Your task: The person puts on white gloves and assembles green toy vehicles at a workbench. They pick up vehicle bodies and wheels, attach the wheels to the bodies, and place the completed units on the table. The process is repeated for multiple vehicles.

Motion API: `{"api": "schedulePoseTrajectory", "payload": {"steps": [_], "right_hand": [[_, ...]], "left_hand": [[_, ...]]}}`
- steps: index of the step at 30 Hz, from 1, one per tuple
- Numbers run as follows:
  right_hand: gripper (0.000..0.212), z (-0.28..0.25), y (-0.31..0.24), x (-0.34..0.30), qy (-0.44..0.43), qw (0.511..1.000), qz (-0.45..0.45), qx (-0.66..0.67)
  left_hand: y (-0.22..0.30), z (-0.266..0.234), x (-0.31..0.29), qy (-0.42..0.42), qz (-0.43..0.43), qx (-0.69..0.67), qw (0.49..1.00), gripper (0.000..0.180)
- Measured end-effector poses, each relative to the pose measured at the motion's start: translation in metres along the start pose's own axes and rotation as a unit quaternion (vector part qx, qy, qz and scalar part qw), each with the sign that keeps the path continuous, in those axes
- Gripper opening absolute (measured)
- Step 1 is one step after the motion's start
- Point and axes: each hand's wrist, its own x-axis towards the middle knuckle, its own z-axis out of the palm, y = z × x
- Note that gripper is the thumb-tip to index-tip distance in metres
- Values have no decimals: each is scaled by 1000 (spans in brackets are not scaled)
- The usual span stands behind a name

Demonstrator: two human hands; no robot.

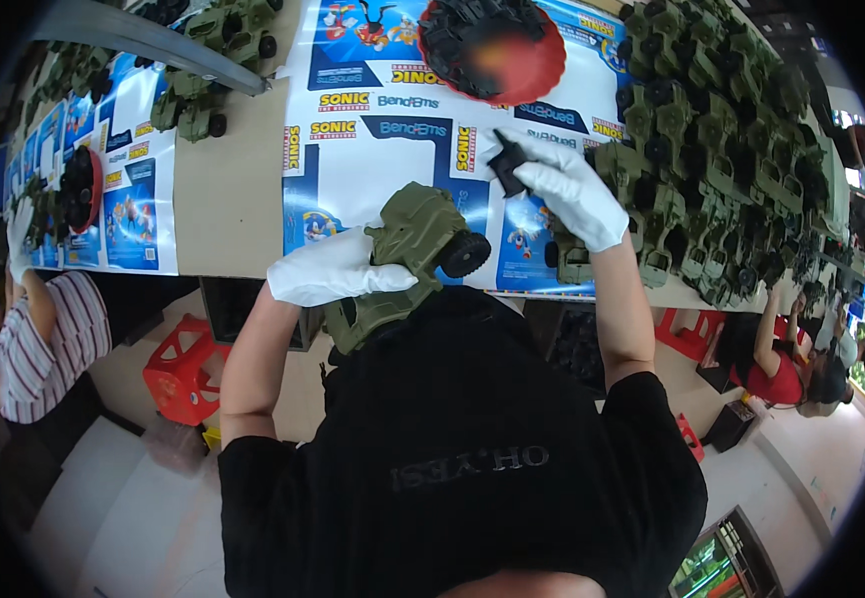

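My left hand (328,269), in a white glove, grips an olive-green toy military vehicle (414,227) at the table's near edge. One black wheel (463,255) shows on its right side, and its lower end hangs in front of my chest. Up and to the right, my right hand (574,189), also gloved in white, pinches a small black plastic part (507,164) between thumb and fingers. This part is held apart from the vehicle, above the printed sheet (377,174) covering the table. What the part is exactly, I cannot tell.
A red scalloped bowl (544,78) of black parts sits at the far middle. Many green toy vehicles (696,130) crowd the right, with more (193,100) at the far left. A grey metal bar (168,48) crosses there. Left are a co-worker (58,334) and a red stool (178,374).
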Motion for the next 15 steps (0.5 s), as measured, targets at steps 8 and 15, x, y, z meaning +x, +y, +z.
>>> {"api": "schedulePoseTrajectory", "payload": {"steps": [8, 15], "right_hand": [[44, 5, 39, -48, -77, 986, 21, 145], [57, 20, 46, -53, -94, 992, -18, 81]], "left_hand": [[33, 32, 17, -3, 107, 69, 992, 92], [38, 40, 12, -29, 47, 50, 997, 92]]}}
